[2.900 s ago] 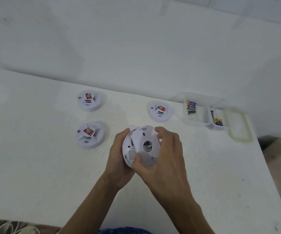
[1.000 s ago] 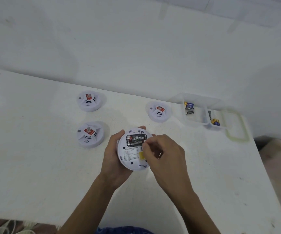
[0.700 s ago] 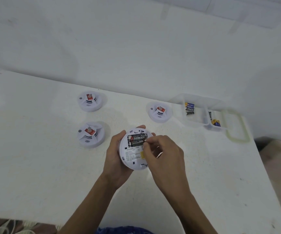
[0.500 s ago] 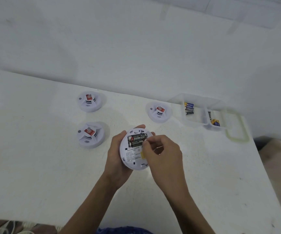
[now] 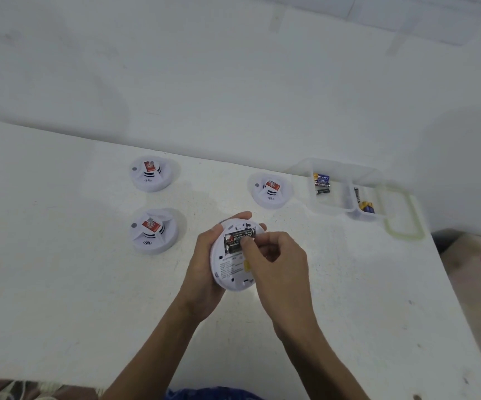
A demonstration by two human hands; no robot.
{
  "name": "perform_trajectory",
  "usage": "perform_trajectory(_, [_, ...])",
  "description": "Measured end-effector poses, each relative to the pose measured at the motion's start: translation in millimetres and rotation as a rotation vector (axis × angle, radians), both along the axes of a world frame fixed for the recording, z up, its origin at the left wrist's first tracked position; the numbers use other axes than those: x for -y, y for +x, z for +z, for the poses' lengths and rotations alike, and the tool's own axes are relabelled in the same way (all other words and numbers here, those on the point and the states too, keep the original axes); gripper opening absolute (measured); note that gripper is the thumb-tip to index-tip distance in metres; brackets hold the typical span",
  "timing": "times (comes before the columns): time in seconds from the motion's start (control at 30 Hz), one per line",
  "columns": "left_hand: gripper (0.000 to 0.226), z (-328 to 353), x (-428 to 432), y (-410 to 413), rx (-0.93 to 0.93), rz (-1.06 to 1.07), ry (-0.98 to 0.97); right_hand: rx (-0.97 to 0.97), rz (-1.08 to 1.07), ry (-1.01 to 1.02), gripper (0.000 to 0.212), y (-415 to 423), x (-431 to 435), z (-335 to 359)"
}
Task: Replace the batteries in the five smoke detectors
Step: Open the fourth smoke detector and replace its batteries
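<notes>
On the left of the white table (image 5: 60,284) sit the rear detector (image 5: 150,173) and the front detector (image 5: 153,230), face up, each with a red sticker too small to read. Centre: the left hand (image 5: 203,267) curls round the rim of the held detector (image 5: 233,267), back side up, just above the table. The right hand (image 5: 279,264) pinches at the black batteries (image 5: 238,240) seated in its bay, marked "EVEREADY"; the printed panel below them is illegible. Right: a third detector (image 5: 271,190), then the clear box (image 5: 334,209) with loose cells (image 5: 321,180) in two compartments, their lettering unreadable, and its lid (image 5: 403,223) alongside. A fifth detector is not in view.

Likely hazards: a cell prised against its spring may pop free and roll off the table. Spent and fresh cells may get mixed in the box. A new cell may be inserted with reversed polarity.
</notes>
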State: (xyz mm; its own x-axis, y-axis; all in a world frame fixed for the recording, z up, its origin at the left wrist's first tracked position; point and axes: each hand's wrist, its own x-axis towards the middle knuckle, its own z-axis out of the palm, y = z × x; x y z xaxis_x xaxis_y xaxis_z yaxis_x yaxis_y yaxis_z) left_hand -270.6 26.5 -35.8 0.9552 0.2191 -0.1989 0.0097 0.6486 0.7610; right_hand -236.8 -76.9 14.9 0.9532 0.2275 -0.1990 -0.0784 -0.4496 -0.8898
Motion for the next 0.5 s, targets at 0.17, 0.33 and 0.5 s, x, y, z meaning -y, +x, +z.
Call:
perform_trajectory(0.17, [0.056, -0.7, -0.6, -0.1, -0.003, 0.009, 0.011, -0.004, -0.001, -0.008, 0.02, 1.6, -2.0, -1.2])
perform_trajectory(0.33, [0.053, -3.2, -3.2, -1.1, -0.017, 0.048, -0.053, -0.008, -0.003, -0.034, 0.019, -0.5, -4.3, 0.2])
perform_trajectory(0.5, [0.05, -1.0, -4.2, -0.6, -0.01, 0.054, -0.096, 0.098, -0.043, 0.076, 0.013, -6.4, -8.1, 5.2])
